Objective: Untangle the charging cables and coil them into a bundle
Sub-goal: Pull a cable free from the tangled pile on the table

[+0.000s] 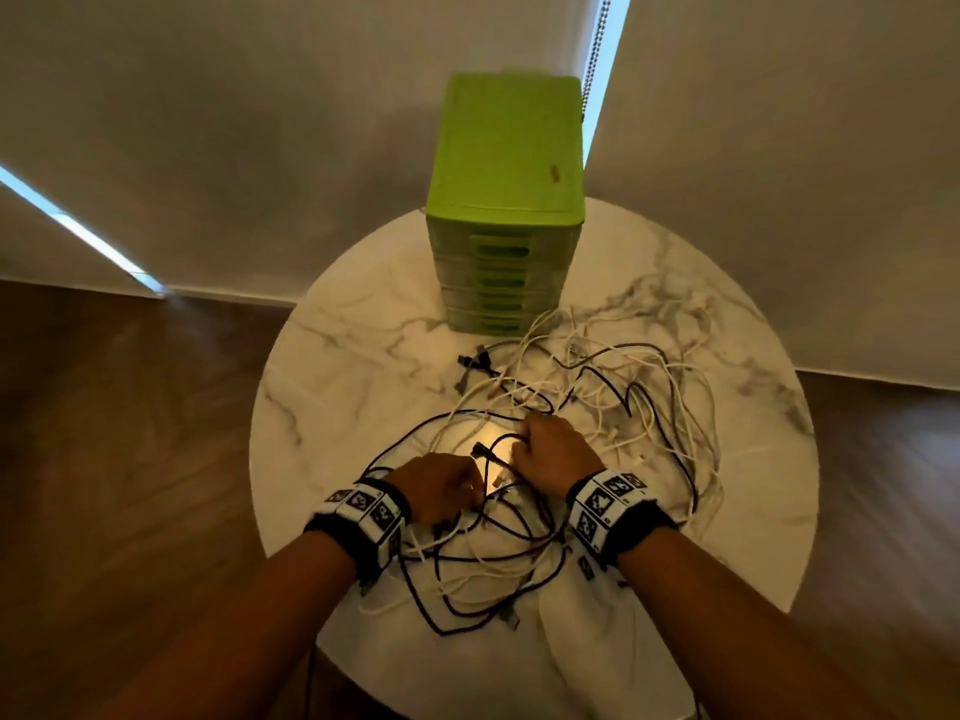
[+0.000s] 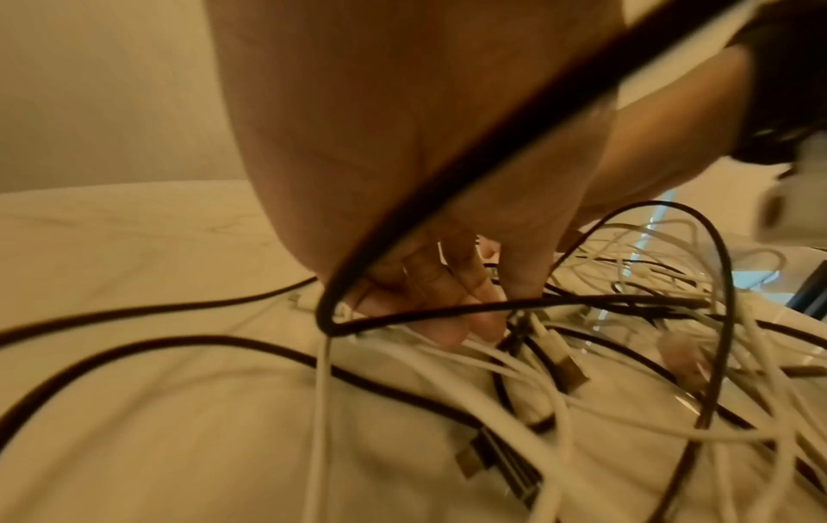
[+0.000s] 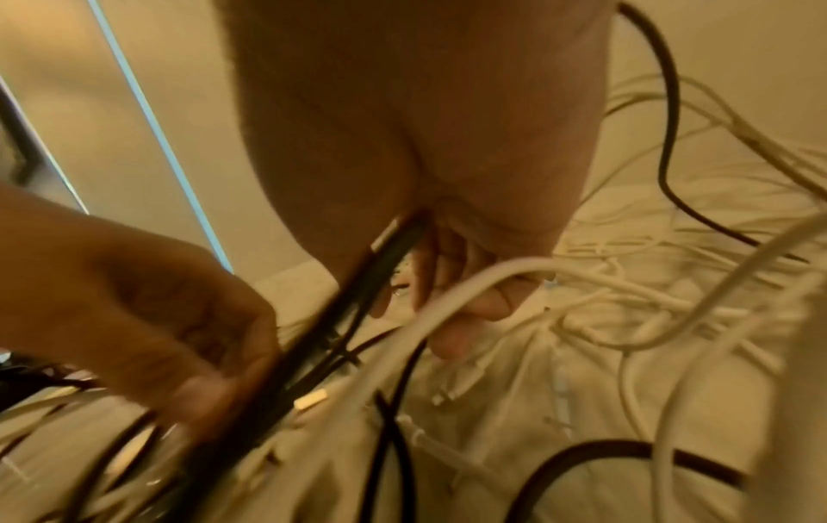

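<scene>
A round marble worktop (image 1: 337, 366) carries a green drawer unit (image 1: 506, 200) at its far edge. In front of the drawer unit, a tangle of black and white charging cables (image 1: 623, 387) sprawls to the near edge. Nearer than the drawer unit, amid the tangle, the left hand (image 1: 441, 485) curls its fingers (image 2: 447, 283) around white strands, and the right hand (image 1: 553, 449) grips black cable in closed fingers (image 3: 447, 283).
</scene>
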The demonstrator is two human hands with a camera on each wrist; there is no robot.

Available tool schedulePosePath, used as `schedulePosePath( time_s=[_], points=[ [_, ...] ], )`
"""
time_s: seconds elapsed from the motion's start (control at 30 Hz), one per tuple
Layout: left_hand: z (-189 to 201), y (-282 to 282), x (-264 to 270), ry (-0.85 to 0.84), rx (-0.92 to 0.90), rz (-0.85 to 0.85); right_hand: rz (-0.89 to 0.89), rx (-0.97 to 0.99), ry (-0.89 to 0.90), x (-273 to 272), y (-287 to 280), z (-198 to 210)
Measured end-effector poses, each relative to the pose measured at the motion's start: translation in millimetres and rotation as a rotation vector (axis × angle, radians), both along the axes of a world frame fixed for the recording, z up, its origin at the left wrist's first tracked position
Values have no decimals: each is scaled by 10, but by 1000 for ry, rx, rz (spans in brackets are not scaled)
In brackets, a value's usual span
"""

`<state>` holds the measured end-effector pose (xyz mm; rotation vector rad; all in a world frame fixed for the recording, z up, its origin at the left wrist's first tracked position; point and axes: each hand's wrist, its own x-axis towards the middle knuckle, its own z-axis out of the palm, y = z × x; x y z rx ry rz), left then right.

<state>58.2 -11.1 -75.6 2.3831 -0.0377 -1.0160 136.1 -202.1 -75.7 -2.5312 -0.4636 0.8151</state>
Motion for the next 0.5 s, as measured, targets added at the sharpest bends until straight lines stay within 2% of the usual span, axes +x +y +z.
schedulePosePath(
  time_s=[0.2,0.33,0.5],
  points=[
    [-54,13,-164,-116,-81,48,14,-60,34,150,-70,-104],
    [38,-51,-40,-195,-134,143,-89,-37,-63,172,-113,-123],
    [94,-146,106,-214,-132,139,-115,-35,-108,181,9,-143]
  ],
)
